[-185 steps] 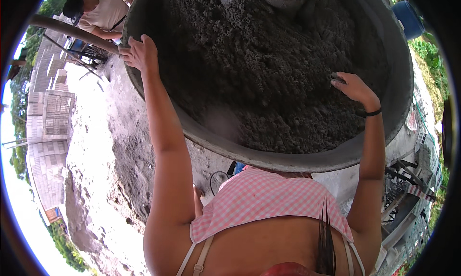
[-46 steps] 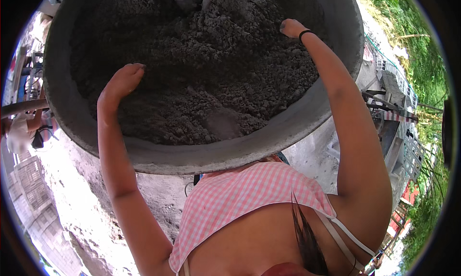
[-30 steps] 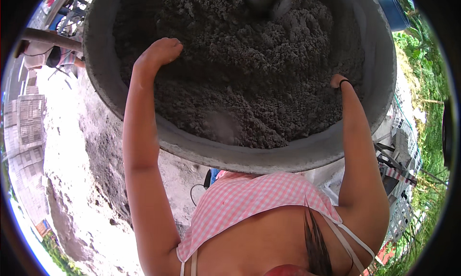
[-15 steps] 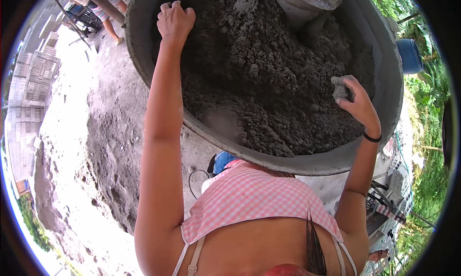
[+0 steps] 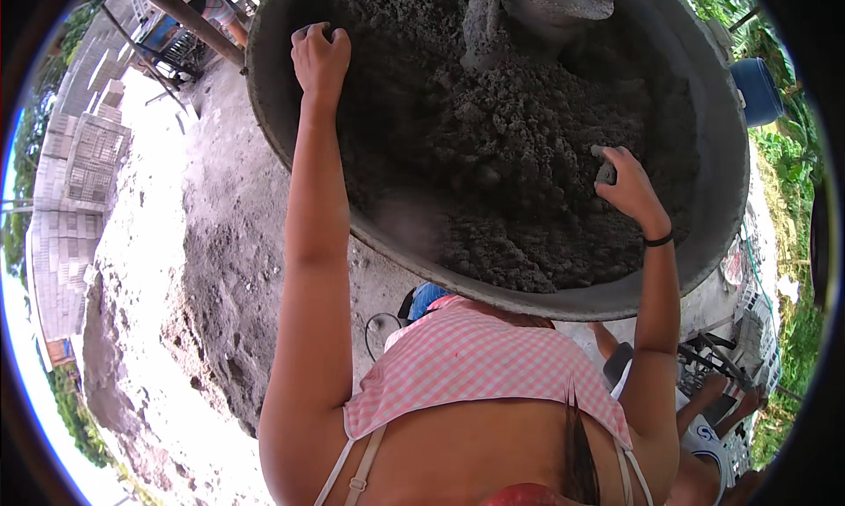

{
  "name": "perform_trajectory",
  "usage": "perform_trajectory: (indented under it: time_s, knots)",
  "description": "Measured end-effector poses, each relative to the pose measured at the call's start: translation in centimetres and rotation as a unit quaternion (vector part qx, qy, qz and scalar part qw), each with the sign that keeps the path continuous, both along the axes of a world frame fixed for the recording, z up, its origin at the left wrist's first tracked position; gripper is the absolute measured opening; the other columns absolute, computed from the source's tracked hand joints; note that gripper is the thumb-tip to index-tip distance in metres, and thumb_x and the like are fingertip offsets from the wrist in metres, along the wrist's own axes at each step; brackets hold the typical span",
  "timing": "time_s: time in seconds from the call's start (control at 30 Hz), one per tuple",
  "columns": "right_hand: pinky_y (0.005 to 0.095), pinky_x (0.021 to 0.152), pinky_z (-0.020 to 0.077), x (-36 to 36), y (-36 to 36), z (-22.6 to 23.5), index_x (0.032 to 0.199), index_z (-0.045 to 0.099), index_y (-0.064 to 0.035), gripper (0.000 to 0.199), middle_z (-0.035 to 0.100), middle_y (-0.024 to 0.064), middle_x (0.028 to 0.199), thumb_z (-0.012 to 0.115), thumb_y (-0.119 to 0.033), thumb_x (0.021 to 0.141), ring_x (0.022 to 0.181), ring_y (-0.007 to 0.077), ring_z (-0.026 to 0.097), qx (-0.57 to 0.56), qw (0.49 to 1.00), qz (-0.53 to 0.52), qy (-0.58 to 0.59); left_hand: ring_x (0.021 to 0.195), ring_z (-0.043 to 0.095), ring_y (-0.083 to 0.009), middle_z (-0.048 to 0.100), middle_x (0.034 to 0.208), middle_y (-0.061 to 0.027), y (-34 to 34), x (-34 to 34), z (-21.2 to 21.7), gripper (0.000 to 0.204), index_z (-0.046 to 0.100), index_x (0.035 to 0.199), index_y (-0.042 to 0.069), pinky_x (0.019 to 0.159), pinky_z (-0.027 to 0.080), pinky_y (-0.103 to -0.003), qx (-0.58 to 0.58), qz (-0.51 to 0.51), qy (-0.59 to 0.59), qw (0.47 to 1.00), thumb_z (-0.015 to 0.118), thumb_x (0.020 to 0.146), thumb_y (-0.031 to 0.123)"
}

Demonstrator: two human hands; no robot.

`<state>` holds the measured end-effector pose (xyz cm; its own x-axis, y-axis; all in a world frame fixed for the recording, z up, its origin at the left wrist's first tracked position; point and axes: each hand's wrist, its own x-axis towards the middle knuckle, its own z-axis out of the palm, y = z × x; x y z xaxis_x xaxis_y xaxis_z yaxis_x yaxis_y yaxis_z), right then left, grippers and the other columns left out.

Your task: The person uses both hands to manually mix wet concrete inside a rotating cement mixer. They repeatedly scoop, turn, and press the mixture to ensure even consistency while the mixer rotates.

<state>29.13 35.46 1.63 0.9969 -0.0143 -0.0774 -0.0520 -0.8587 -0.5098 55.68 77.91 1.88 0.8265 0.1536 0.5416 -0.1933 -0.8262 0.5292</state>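
A wide round metal mixing drum (image 5: 704, 136) spreads out in front of me, filled with damp, crumbly grey cement mix (image 5: 528, 154). My left hand (image 5: 320, 64) is over the mix, just inside the drum's left wall. Its fingers are curled away from view, and whatever they may hold is hidden. Over the right part of the mix, my right hand (image 5: 635, 192) curves its fingers and thumb around a small grey lump of cement mix (image 5: 605, 171). A mix-coated metal mixer part (image 5: 563, 9) juts in at the far side of the drum, with a column of mix beside it.
The drum's near rim (image 5: 493, 299) lies close to my body. Blocks (image 5: 66, 233) are stacked at the left, near a grey heap (image 5: 220, 312). A blue barrel (image 5: 757, 92) stands beyond the drum's right side. One person (image 5: 704, 444) is at lower right, another at upper left.
My right hand has shifted left over the mix, still around its lump. My left hand stays by the left wall. The mix near the mixer part has moved, and a person shows at lower right.
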Motion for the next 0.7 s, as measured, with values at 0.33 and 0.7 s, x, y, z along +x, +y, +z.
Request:
perform_trajectory:
  time_s: [0.33, 0.7]
  knots:
    - [0.0404, 0.088, 0.0449, 0.0, -1.5, -1.4, 0.124, 0.053, 0.0008, 0.056, 0.054, 0.0178, 0.111, 0.068, -0.01, 0.071, 0.104, 0.0358, 0.055, -0.055, 0.998, 0.002, 0.026, 0.114, 0.054, -0.0346, 0.059, 0.118, -0.0203, 1.3, 0.7, 0.4, 0.036, 0.067, 0.108, 0.003, 0.099, 0.041, -0.042, -0.015, 0.014, -0.046, 0.999, 0.057, 0.082, 0.027]
    - [0.0415, 0.09, 0.0449, 0.2, 0.0, -2.1, 0.125, 0.052, 0.0009, 0.053, 0.055, 0.0173, 0.117, 0.069, -0.015, 0.077, 0.109, 0.0348, 0.055, -0.054, 0.998, 0.029, 0.027, 0.129, 0.038, -0.0428, 0.044, 0.137, -0.0271, 3.8, 3.5, -2.9, 0.051, 0.057, 0.127, 0.015, 0.105, 0.03, -0.054, 0.061, -0.019, 0.055, 0.996, 0.035, 0.091, 0.044]
